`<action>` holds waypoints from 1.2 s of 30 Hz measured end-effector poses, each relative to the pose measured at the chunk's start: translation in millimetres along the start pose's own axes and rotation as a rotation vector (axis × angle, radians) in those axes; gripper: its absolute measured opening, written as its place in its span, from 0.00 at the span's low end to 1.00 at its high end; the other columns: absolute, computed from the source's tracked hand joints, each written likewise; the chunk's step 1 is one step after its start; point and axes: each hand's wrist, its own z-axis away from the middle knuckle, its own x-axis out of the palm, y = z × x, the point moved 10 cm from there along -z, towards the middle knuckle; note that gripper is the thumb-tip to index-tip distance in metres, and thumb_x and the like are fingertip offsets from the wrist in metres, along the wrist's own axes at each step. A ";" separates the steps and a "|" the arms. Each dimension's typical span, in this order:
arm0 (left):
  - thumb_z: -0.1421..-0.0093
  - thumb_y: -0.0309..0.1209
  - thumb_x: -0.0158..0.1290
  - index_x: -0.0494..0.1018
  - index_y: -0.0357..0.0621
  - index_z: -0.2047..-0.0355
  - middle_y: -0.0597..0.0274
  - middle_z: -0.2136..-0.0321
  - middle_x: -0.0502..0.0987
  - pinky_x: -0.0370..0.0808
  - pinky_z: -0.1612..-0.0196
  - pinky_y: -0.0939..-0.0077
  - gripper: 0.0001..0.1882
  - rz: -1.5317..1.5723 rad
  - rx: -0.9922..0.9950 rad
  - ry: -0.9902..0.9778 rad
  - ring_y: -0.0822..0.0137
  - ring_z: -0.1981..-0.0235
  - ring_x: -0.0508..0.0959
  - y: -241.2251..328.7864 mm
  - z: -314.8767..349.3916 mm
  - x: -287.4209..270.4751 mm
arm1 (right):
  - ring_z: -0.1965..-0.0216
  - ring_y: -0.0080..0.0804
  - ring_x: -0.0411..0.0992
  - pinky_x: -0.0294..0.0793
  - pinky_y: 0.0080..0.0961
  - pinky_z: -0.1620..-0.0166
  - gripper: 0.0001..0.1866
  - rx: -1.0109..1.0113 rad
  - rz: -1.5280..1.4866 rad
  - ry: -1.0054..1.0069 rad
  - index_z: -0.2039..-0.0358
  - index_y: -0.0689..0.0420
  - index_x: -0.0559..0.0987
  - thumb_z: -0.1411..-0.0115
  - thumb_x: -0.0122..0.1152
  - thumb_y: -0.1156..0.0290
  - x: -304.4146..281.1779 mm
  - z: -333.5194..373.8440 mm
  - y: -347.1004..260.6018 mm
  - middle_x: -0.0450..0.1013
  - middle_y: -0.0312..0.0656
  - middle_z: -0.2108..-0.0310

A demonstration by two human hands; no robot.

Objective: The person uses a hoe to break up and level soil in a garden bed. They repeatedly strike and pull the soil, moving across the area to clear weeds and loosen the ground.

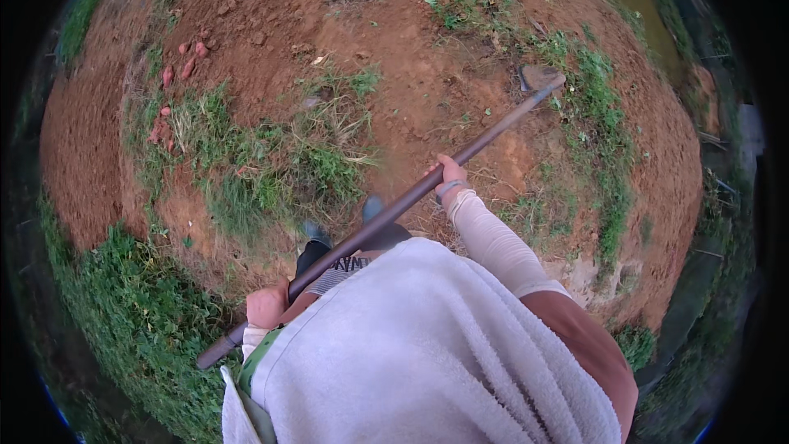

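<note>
A hoe (374, 226) with a long brown handle slants from the lower left to the upper right in front of my body. Close to the handle's butt end, my left hand (267, 307) is wrapped round it. Farther up, about mid-handle, my right hand (450, 173) grips it too, with a band at the wrist and a pale sleeve on the forearm. The hoe's soil-smeared blade (538, 77) is at the far end, over reddish earth beside a strip of weeds. Whether the blade touches the ground, I cannot tell.
Several reddish sweet potatoes (188, 68) lie on the soil at the far left. Cut weeds (288, 156) are heaped ahead of my boots (372, 207). Leafy plants (131, 321) cover the lower left. Muddy water (629, 4) lies at the far right. A white towel (411, 337) hides my torso.
</note>
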 end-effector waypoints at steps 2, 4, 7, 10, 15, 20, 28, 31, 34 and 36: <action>0.53 0.43 0.46 0.63 0.43 0.79 0.54 0.88 0.69 0.65 0.82 0.60 0.15 0.029 0.055 -0.021 0.54 0.84 0.72 26.6 -6.3 -23.4 | 0.84 0.31 0.63 0.68 0.34 0.79 0.08 -0.026 0.009 0.029 0.73 0.58 0.63 0.51 0.53 0.76 -8.2 -18.9 -6.9 0.61 0.40 0.85; 0.53 0.43 0.46 0.63 0.42 0.80 0.53 0.89 0.69 0.65 0.82 0.60 0.16 0.040 0.070 -0.034 0.53 0.85 0.71 25.4 0.5 -33.2 | 0.84 0.32 0.63 0.68 0.35 0.79 0.09 0.004 0.078 0.058 0.71 0.58 0.63 0.51 0.52 0.76 -13.2 -24.8 13.4 0.62 0.41 0.84; 0.57 0.46 0.50 0.65 0.43 0.83 0.53 0.90 0.69 0.66 0.82 0.61 0.18 -0.039 -0.099 -0.075 0.54 0.85 0.72 -11.0 41.2 -38.5 | 0.84 0.36 0.64 0.68 0.37 0.79 0.08 0.123 0.171 0.143 0.71 0.58 0.63 0.51 0.51 0.77 -12.9 12.3 82.5 0.63 0.42 0.83; 0.59 0.47 0.52 0.66 0.44 0.83 0.54 0.90 0.69 0.66 0.81 0.61 0.18 -0.102 -0.163 -0.024 0.54 0.85 0.72 -44.0 66.1 -18.4 | 0.82 0.39 0.65 0.68 0.41 0.77 0.07 0.338 0.074 0.002 0.72 0.59 0.63 0.50 0.50 0.76 -17.2 14.8 133.3 0.62 0.44 0.83; 0.60 0.46 0.52 0.66 0.46 0.84 0.55 0.89 0.69 0.67 0.81 0.61 0.17 -0.108 -0.209 -0.030 0.54 0.85 0.72 -54.6 58.7 -0.2 | 0.79 0.39 0.65 0.68 0.42 0.72 0.07 0.344 0.169 -0.030 0.74 0.60 0.63 0.51 0.51 0.74 -31.7 12.6 136.2 0.62 0.44 0.82; 0.63 0.34 0.51 0.66 0.45 0.83 0.54 0.88 0.69 0.67 0.80 0.61 0.08 -0.022 -0.096 0.036 0.53 0.84 0.71 -51.4 48.9 1.8 | 0.78 0.37 0.65 0.69 0.41 0.72 0.08 0.368 -0.002 -0.090 0.74 0.59 0.64 0.51 0.53 0.72 -12.5 35.7 86.9 0.63 0.42 0.81; 0.67 0.25 0.48 0.65 0.44 0.82 0.54 0.88 0.68 0.65 0.80 0.62 0.07 -0.228 -0.055 0.072 0.52 0.85 0.70 -8.0 48.5 -134.5 | 0.87 0.37 0.63 0.66 0.33 0.82 0.07 0.026 0.079 0.257 0.72 0.61 0.64 0.52 0.50 0.77 -19.4 -35.0 36.2 0.63 0.43 0.87; 0.64 0.21 0.47 0.65 0.39 0.79 0.52 0.84 0.68 0.64 0.79 0.61 0.07 -0.439 -0.273 0.193 0.51 0.82 0.70 -58.4 105.7 -203.7 | 0.80 0.38 0.67 0.72 0.35 0.75 0.11 0.181 -0.032 0.059 0.66 0.63 0.63 0.51 0.50 0.78 48.5 42.1 114.5 0.65 0.48 0.79; 0.62 0.19 0.45 0.65 0.38 0.74 0.50 0.79 0.68 0.65 0.72 0.62 0.11 -0.737 -0.329 0.441 0.51 0.76 0.69 -77.2 142.3 -273.3 | 0.78 0.38 0.70 0.73 0.37 0.74 0.09 0.411 -0.055 -0.031 0.70 0.64 0.65 0.51 0.53 0.77 96.1 102.1 183.7 0.67 0.46 0.77; 0.62 0.18 0.45 0.65 0.38 0.73 0.51 0.77 0.67 0.65 0.70 0.62 0.11 -0.874 -0.246 0.634 0.51 0.74 0.69 -65.0 149.4 -305.7 | 0.78 0.37 0.70 0.73 0.37 0.73 0.09 0.501 -0.073 -0.087 0.70 0.64 0.66 0.51 0.53 0.77 112.5 119.0 201.4 0.68 0.45 0.77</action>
